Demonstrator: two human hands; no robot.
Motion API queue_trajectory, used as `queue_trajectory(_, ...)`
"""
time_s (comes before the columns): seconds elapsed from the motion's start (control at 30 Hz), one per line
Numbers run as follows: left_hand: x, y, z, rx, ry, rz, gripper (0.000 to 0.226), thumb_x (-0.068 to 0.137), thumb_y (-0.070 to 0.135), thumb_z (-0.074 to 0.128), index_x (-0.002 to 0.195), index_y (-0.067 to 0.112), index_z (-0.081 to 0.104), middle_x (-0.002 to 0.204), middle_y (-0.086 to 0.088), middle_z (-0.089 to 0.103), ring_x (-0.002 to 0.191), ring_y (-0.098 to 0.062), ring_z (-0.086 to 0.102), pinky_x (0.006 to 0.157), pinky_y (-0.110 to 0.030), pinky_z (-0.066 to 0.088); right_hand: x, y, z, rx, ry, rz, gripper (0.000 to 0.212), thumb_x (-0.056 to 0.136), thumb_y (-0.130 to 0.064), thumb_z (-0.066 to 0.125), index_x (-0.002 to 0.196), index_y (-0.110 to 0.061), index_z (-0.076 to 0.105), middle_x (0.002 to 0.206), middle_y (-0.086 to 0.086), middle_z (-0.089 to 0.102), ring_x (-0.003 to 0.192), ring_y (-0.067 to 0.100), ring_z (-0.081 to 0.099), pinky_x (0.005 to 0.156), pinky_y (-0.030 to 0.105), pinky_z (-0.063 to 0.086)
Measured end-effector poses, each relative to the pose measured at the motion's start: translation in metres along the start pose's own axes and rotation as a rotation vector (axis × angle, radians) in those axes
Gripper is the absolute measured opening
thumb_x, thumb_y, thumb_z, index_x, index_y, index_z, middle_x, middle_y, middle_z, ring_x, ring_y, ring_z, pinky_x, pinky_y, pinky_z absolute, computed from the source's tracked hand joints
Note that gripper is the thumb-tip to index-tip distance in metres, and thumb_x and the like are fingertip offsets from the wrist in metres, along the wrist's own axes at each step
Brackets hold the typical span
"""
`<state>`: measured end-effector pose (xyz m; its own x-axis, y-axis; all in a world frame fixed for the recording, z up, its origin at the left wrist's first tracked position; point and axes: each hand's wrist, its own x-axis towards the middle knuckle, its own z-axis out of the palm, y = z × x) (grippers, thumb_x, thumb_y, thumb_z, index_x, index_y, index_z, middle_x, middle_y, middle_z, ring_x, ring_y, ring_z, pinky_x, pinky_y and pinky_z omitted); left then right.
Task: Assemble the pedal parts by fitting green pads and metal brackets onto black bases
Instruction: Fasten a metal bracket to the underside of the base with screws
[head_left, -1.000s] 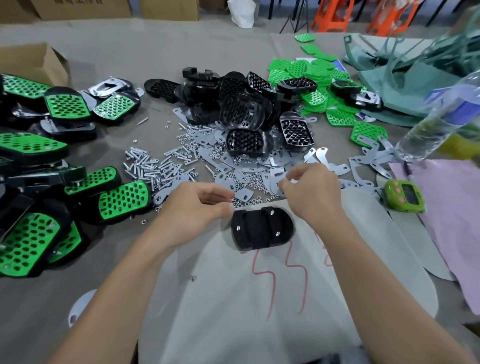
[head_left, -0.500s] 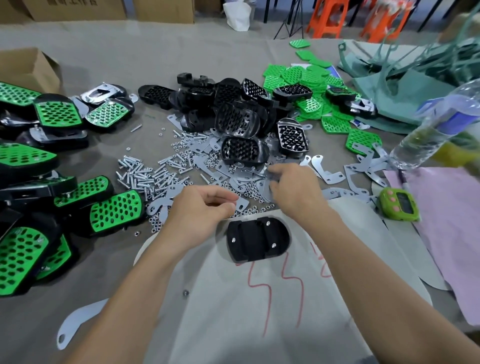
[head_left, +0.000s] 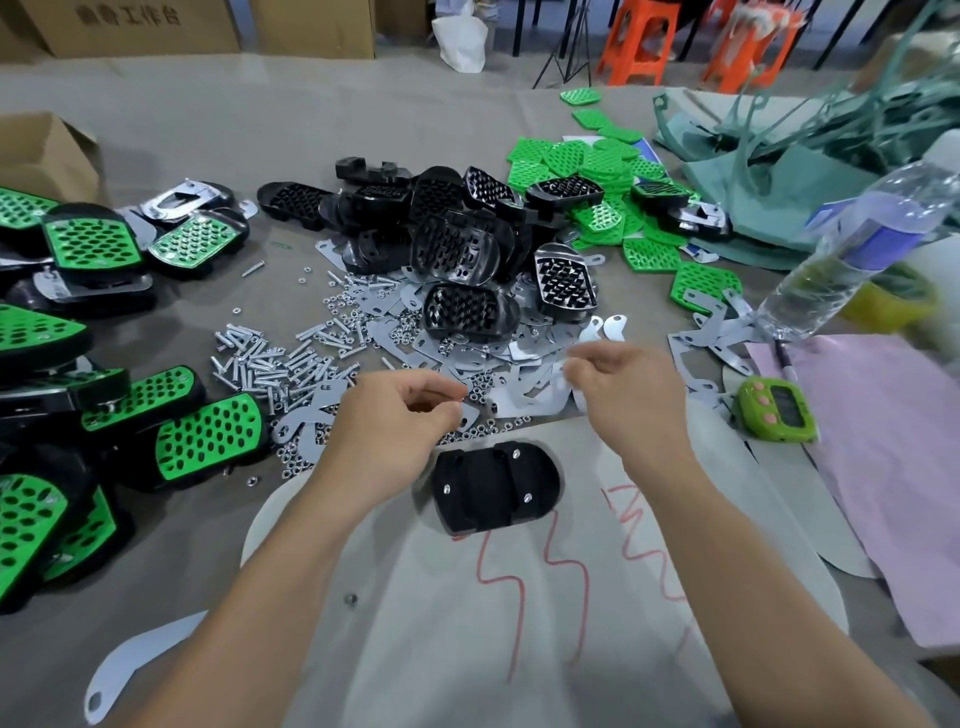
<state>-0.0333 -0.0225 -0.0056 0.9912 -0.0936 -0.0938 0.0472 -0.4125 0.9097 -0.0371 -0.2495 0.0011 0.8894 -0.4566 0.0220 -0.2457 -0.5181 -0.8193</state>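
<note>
1. Grey table (head_left: 260, 130) runs off-frame left.
2. Black base (head_left: 493, 488) lies on pale sheet (head_left: 457, 634), just below both hands.
3. Left hand (head_left: 395, 421), right hand (head_left: 621, 397): fingertips curled together, blurred; any grip cannot be told.

Free room lies on the pale grey sheet (head_left: 441, 649) around the upturned black plastic base (head_left: 493, 488). Beyond it, silver screws and nuts (head_left: 270, 364), flat metal brackets (head_left: 524, 400) and a heap of black perforated bases (head_left: 457, 249) cover the tabletop (head_left: 260, 130). Assembled green-and-black pedals (head_left: 208, 436) crowd the left; a clear plastic bottle (head_left: 852, 254) and a green timer (head_left: 776, 410) stand right.
</note>
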Motion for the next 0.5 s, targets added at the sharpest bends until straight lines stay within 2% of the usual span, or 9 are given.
queue_trajectory(0.1,-0.001,0.005,0.003,0.168,0.043,0.067,0.022,0.09,0.021,0.074,0.093,0.042,0.078,0.08,0.028,0.073,0.062,0.005,0.061,0.07,-0.019,0.051,0.013,-0.002,-0.003,-0.071,0.102,-0.021,0.023,0.089,-0.02,0.063,0.105,-0.025,0.078,0.093,-0.011,0.076,0.083,0.004,0.068,0.087,0.022,0.051)
queue_trajectory(0.13,0.001,0.008,0.004,0.241,0.062,0.121,0.026,0.092,0.021,0.071,0.102,0.044,0.077,0.09,0.032,0.072,0.071,0.007,0.06,0.079,-0.017,0.051,0.018,-0.006,0.0,-0.129,0.044,-0.035,0.025,0.089,-0.02,0.063,0.108,-0.025,0.078,0.094,-0.01,0.075,0.079,0.007,0.068,0.083,0.023,0.051)
queue_trajectory(0.17,0.008,0.01,0.007,0.321,0.078,0.19,0.033,0.094,0.018,0.068,0.114,0.043,0.074,0.11,0.033,0.069,0.096,0.007,0.061,0.1,-0.02,0.047,0.023,-0.01,0.004,-0.19,-0.041,-0.047,0.026,0.09,-0.02,0.062,0.111,-0.025,0.077,0.095,-0.008,0.074,0.074,0.01,0.067,0.08,0.025,0.052)
queue_trajectory(0.2,0.019,0.013,0.01,0.407,0.086,0.253,0.042,0.096,0.015,0.066,0.128,0.041,0.067,0.135,0.028,0.06,0.125,0.003,0.052,0.114,-0.027,0.032,0.027,-0.014,0.01,-0.243,-0.132,-0.062,0.029,0.091,-0.02,0.062,0.117,-0.026,0.074,0.097,-0.005,0.075,0.073,0.015,0.066,0.077,0.028,0.053)
queue_trajectory(0.23,0.032,0.017,0.013,0.49,0.08,0.289,0.053,0.096,0.01,0.063,0.141,0.038,0.058,0.152,0.021,0.048,0.144,-0.004,0.037,0.118,-0.031,0.019,0.029,-0.018,0.017,-0.286,-0.215,-0.092,0.031,0.092,-0.021,0.062,0.121,-0.025,0.072,0.098,-0.003,0.075,0.074,0.019,0.064,0.075,0.029,0.051)
queue_trajectory(0.27,0.046,0.022,0.017,0.553,0.057,0.292,0.063,0.096,0.007,0.061,0.151,0.035,0.047,0.162,0.015,0.037,0.153,-0.008,0.023,0.119,-0.032,0.011,0.029,-0.023,0.025,-0.323,-0.282,-0.138,0.032,0.092,-0.023,0.062,0.124,-0.025,0.069,0.095,-0.001,0.073,0.078,0.022,0.063,0.073,0.027,0.046)
queue_trajectory(0.37,0.084,0.027,0.022,0.641,-0.06,0.232,0.073,0.097,0.01,0.06,0.161,0.024,0.028,0.17,0.001,0.024,0.158,-0.017,0.012,0.128,-0.04,0.008,0.019,-0.028,0.046,-0.398,-0.386,-0.286,0.038,0.09,-0.028,0.063,0.127,-0.022,0.059,0.092,0.001,0.063,0.097,0.028,0.06,0.076,0.03,0.038)
queue_trajectory(0.43,0.097,0.022,0.022,0.735,-0.068,0.243,0.07,0.099,0.023,0.064,0.16,0.022,0.03,0.169,-0.001,0.027,0.157,-0.02,0.019,0.129,-0.045,0.013,0.014,-0.025,0.048,-0.425,-0.381,-0.357,0.041,0.087,-0.029,0.067,0.126,-0.025,0.059,0.097,0.0,0.063,0.101,0.026,0.057,0.081,0.031,0.039)
queue_trajectory(0.5,0.102,0.017,0.02,0.829,-0.022,0.284,0.067,0.098,0.035,0.067,0.157,0.025,0.038,0.165,0.001,0.035,0.153,-0.021,0.029,0.127,-0.046,0.018,0.013,-0.022,0.044,-0.389,-0.341,-0.347,0.031,0.086,-0.027,0.071,0.116,-0.03,0.069,0.089,-0.008,0.064,0.095,0.023,0.064,0.078,0.027,0.043)
